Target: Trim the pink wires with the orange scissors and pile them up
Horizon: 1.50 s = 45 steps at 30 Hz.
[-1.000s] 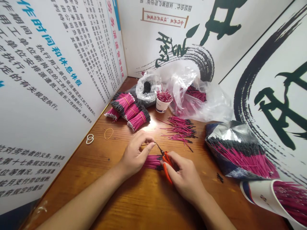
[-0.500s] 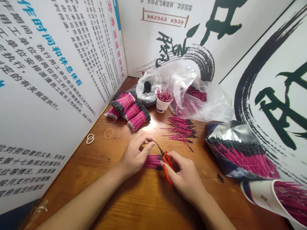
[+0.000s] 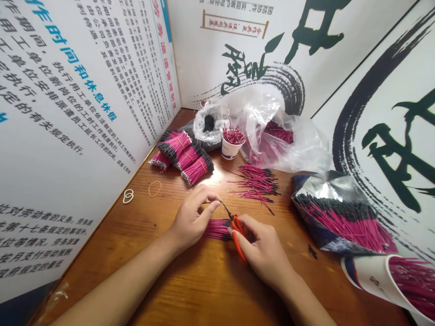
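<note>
My left hand (image 3: 197, 217) is closed in a pinch, thumb against fingertips, on what looks like a thin wire, mostly hidden by the fingers. At those fingertips is the dark, narrow tip of an orange-handled tool (image 3: 236, 225), either scissors or long-nose pliers. My right hand (image 3: 263, 246) is wrapped around its handles. Beneath and between my hands lies a small row of pink wires (image 3: 215, 228) with black ends, partly covered by the left hand. Beyond them, a loose spread of similar pink wires (image 3: 256, 181) rests on the wooden table (image 3: 190, 290).
Banded wire bundles (image 3: 195, 167) are stacked at back left, near a rubber band (image 3: 154, 189). A paper cup of wires (image 3: 231, 151) and plastic bags (image 3: 299, 145) stand behind. At right are an open wire-filled bag (image 3: 340, 222) and a tipped cup (image 3: 367, 276). Printed panels enclose the table.
Almost nothing differs. The orange handles and my right hand have shifted very slightly, while the left hand keeps its pinch in the same place.
</note>
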Tool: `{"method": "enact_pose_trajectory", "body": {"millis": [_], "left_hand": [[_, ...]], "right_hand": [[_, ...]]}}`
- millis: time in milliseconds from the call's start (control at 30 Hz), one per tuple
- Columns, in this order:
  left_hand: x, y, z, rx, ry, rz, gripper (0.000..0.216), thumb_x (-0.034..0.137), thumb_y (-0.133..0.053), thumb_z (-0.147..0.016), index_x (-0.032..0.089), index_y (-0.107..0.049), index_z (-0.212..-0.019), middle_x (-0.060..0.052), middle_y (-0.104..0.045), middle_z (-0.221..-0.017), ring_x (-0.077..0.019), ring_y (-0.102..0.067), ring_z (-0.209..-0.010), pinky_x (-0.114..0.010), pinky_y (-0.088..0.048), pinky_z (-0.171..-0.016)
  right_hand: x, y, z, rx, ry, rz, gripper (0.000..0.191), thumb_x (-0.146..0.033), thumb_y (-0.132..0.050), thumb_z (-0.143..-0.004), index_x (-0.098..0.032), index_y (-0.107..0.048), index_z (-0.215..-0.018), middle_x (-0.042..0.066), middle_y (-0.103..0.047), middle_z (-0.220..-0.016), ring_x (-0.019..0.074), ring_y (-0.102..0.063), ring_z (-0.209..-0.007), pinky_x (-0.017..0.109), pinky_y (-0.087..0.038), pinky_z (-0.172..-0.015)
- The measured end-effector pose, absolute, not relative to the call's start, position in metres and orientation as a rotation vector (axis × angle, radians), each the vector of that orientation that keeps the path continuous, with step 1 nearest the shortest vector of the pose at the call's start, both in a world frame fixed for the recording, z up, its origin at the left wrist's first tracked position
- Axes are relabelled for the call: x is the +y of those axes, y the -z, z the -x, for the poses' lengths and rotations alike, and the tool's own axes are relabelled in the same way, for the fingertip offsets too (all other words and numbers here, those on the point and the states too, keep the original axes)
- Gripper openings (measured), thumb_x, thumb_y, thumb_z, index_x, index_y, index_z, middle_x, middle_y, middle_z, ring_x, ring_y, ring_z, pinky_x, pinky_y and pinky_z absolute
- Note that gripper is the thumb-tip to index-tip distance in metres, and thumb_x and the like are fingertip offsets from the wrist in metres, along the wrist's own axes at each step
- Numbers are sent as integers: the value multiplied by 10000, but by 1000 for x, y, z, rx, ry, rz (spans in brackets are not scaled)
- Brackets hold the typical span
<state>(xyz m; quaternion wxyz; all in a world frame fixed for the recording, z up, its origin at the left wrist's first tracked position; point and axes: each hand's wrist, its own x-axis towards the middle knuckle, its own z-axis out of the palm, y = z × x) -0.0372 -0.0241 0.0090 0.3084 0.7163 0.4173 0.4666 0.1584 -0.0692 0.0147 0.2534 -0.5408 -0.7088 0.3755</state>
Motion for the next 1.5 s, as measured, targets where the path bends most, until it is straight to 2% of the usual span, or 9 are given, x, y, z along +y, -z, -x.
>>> {"method": "enact_pose_trajectory", "body": {"millis": [133,700,1167,1500], "left_hand": [[-23,-9,37,1099,-1230,-1890,106,180,-530,-947,171,-595,-864,-15,-567,-832,-134,-540,-811,-258,-425,-767],[-23,-8,37,1092,-1221,-1872,100,177,-529,-952,173,-596,-877,-11,-567,-841,-130,-539,-815,-256,-420,-776],[-22,-8,37,1083,-1214,-1834,111,190,-527,-954,174,-602,-874,-12,-572,-839,-132,-538,-812,-258,-418,-770],[-24,-9,36,1090,-1215,-1801,129,216,-524,-955,172,-609,-868,-21,-579,-838,-141,-544,-814,-263,-422,-768]], "right_hand": [[-69,-14,-160,-1957,-966,1500,198,-302,-531,-910,-203,-502,-742,-30,-481,-626,122,-432,-582,223,-300,-525],[-70,-14,-159,-1916,-993,1455,164,-315,-568,-909,-192,-581,-801,-41,-509,-621,108,-440,-560,222,-313,-530],[-69,-14,-160,-1962,-969,1485,199,-301,-524,-914,-202,-501,-743,-27,-490,-629,119,-438,-579,215,-311,-519],[-68,-15,-158,-1901,-1020,1470,178,-322,-559,-908,-192,-568,-787,-41,-512,-618,104,-445,-549,211,-319,-513]]}}
